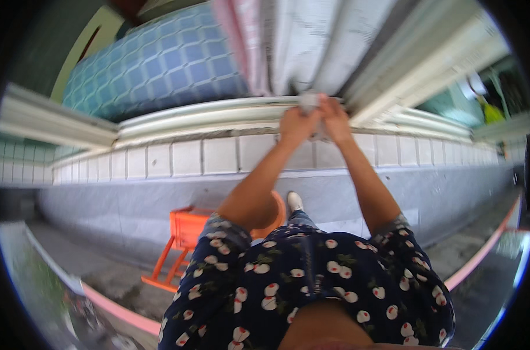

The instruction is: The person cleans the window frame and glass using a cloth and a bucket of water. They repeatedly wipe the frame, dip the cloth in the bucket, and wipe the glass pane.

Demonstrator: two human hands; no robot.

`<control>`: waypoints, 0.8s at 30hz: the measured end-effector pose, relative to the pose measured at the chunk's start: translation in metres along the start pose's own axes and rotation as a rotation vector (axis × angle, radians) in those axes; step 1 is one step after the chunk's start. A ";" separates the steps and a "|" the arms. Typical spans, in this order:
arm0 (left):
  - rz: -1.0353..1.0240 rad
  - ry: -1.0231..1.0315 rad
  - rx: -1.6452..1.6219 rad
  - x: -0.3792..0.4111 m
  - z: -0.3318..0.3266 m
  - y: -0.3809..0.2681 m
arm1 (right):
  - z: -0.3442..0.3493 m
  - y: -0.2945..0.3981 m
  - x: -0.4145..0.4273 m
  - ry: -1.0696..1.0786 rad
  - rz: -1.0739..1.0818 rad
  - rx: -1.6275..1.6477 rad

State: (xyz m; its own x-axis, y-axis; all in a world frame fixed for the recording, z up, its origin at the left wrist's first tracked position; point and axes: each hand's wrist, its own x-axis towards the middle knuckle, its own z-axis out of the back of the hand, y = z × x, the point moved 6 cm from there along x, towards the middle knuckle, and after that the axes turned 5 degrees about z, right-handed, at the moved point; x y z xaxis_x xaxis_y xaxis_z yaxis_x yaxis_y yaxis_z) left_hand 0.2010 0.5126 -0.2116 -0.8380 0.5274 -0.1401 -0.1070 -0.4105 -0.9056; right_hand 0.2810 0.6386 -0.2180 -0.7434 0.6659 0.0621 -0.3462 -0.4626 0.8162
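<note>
My left hand [298, 124] and my right hand [335, 117] meet at the window's lower frame [203, 114]. Between them is a blurred whitish-grey cloth [309, 101], and both hands grip it. Part of the cloth hangs below the fingers, in front of the white tiles [221, 154] under the frame. Just behind the hands hang white curtains [308, 39] with faint markings. A thick upright post [422, 72] of the window frame rises to the right of my right hand.
Inside the window lies blue checked bedding [160, 65] beside a pink curtain [247, 48]. Below my left arm stand an orange stool [188, 229] and a round orange container [277, 214], partly hidden. A white shoe [295, 201] shows on the grey surface. A pink-edged ledge [120, 313] curves behind.
</note>
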 end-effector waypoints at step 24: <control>0.096 -0.238 -0.595 -0.108 0.338 0.122 | 0.043 0.028 -0.122 0.730 -0.496 0.948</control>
State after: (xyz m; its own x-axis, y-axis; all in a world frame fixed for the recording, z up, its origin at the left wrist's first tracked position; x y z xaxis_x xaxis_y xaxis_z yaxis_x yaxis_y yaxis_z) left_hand 0.0971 0.1539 -0.1719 -0.9320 0.3019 -0.2006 0.2316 0.0704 -0.9702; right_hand 0.3866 0.5696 -0.1782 -0.8958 0.0359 -0.4429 -0.3578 0.5327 0.7669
